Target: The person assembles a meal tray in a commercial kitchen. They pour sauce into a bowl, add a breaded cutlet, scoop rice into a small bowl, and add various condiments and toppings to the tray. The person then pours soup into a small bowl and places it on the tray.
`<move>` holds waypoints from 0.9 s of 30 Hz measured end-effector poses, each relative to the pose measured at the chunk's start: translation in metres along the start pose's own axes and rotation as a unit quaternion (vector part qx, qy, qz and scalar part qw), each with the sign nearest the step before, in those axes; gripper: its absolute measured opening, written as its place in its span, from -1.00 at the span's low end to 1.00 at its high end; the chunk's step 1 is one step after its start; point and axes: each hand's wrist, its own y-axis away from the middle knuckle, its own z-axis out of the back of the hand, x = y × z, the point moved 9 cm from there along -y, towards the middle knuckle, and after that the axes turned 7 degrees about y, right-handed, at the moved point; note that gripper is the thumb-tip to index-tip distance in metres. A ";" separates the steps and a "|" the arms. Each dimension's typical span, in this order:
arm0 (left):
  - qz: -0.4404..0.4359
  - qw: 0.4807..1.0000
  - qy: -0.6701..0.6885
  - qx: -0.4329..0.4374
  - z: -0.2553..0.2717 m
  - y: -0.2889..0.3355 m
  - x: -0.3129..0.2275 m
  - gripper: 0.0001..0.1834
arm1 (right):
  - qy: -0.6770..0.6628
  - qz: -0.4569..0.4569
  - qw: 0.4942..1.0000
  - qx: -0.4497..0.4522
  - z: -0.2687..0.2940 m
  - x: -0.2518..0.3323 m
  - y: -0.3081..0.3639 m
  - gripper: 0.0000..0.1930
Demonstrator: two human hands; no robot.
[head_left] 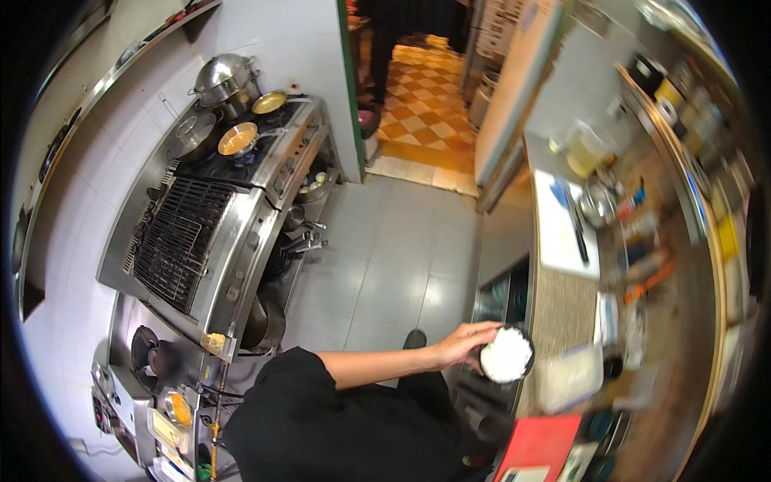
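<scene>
Yeah, the left hand (466, 345) has its grip clamped on a dark bowl (529, 365) of white food (506, 355) right by the tabletop (556, 312); can't tell about the right hand. Further off, a knife (577, 231) lies on a white board (554, 247); way back, checkered floor (426, 100).

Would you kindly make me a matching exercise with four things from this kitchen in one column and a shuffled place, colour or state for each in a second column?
Things:
1. Black-handled knife
2. Dark bowl
3. Lidded pot
4. Floor beyond the doorway

Places, colours and states:
A. At the back of the stove
B. Checked in orange and a paler tone
C. Lying on a white board
D. Filled with white food and held in the left hand

Right pairs: 1-C, 2-D, 3-A, 4-B
</scene>
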 end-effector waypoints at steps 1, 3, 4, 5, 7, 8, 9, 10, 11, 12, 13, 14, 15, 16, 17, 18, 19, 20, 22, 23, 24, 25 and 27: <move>0.017 0.999 -0.009 -0.047 0.014 -0.009 -0.026 -0.42 | -0.013 0.018 1.000 -0.014 -0.026 0.030 -0.029 -0.73; 0.008 0.995 -0.013 -0.098 0.055 -0.023 -0.083 -0.46 | -0.076 0.105 0.992 0.000 -0.098 0.124 -0.090 -0.74; -0.007 0.993 0.004 -0.122 0.077 -0.026 -0.111 -0.47 | -0.127 0.157 0.979 0.037 -0.154 0.186 -0.120 -0.75; -0.022 0.990 -0.004 -0.137 0.092 -0.036 -0.144 -0.47 | -0.179 0.162 0.961 0.134 -0.235 0.234 -0.148 -0.79; -0.029 0.981 -0.011 -0.194 0.128 -0.047 -0.223 -0.47 | -0.305 0.237 0.881 0.272 -0.309 0.458 -0.148 -0.66; -0.061 0.976 0.000 -0.208 0.147 -0.054 -0.266 -0.45 | -0.327 0.237 0.827 0.391 -0.354 0.544 -0.137 -0.63; -0.089 0.965 0.024 -0.244 0.179 -0.058 -0.299 -0.44 | -0.294 0.313 0.772 0.468 -0.392 0.621 -0.125 -0.68; -0.118 0.952 0.046 -0.278 0.213 -0.063 -0.330 -0.43 | -0.261 0.395 0.717 0.512 -0.420 0.688 -0.108 -0.65; -0.158 0.943 0.048 -0.288 0.239 -0.075 -0.369 -0.44 | -0.217 0.452 0.674 0.542 -0.450 0.739 -0.097 -0.63; -0.191 0.932 0.052 -0.302 0.262 -0.084 -0.406 -0.45 | -0.186 0.473 0.663 0.550 -0.485 0.779 -0.096 -0.63; -0.217 0.923 0.069 -0.309 0.283 -0.092 -0.448 -0.45 | -0.159 0.487 0.652 0.560 -0.521 0.815 -0.091 -0.62; -0.233 0.919 0.074 -0.310 0.306 -0.106 -0.485 -0.45 | -0.132 0.499 0.641 0.568 -0.557 0.845 -0.088 -0.61; -0.250 0.912 0.081 -0.315 0.331 -0.119 -0.520 -0.46 | -0.148 0.450 0.666 0.576 -0.593 0.868 -0.093 -0.59; -0.276 0.905 0.080 -0.315 0.355 -0.132 -0.567 -0.46 | -0.172 0.406 0.688 0.576 -0.626 0.893 -0.097 -0.58; -0.279 0.902 0.088 -0.318 0.381 -0.149 -0.604 -0.48 | -0.184 0.363 0.709 0.576 -0.658 0.909 -0.104 -0.57; -0.275 0.905 0.082 -0.313 0.399 -0.173 -0.644 -0.48 | -0.197 0.311 0.733 0.572 -0.689 0.915 -0.118 -0.53; -0.277 0.906 0.076 -0.310 0.415 -0.195 -0.689 -0.48 | -0.169 0.278 0.759 0.564 -0.708 0.922 -0.131 -0.52; -0.275 0.911 0.064 -0.302 0.434 -0.222 -0.736 -0.49 | -0.118 0.234 0.760 0.595 -0.729 0.922 -0.143 -0.50; -0.267 0.920 0.070 -0.279 0.476 -0.273 -0.817 -0.48 | -0.082 0.169 0.730 0.657 -0.768 0.942 -0.170 -0.53; -0.267 0.924 0.073 -0.263 0.496 -0.297 -0.857 -0.48 | -0.073 0.158 0.712 0.681 -0.800 0.953 -0.189 -0.57; -0.266 0.929 0.075 -0.244 0.518 -0.324 -0.896 -0.48 | -0.116 0.150 0.714 0.674 -0.834 0.979 -0.214 -0.60; -0.261 0.933 0.089 -0.232 0.542 -0.350 -0.932 -0.46 | -0.156 0.143 0.716 0.666 -0.866 1.009 -0.242 -0.61; -0.276 0.935 0.075 -0.210 0.601 -0.403 -1.006 -0.44 | -0.217 0.197 0.720 0.629 -0.923 1.103 -0.293 -0.50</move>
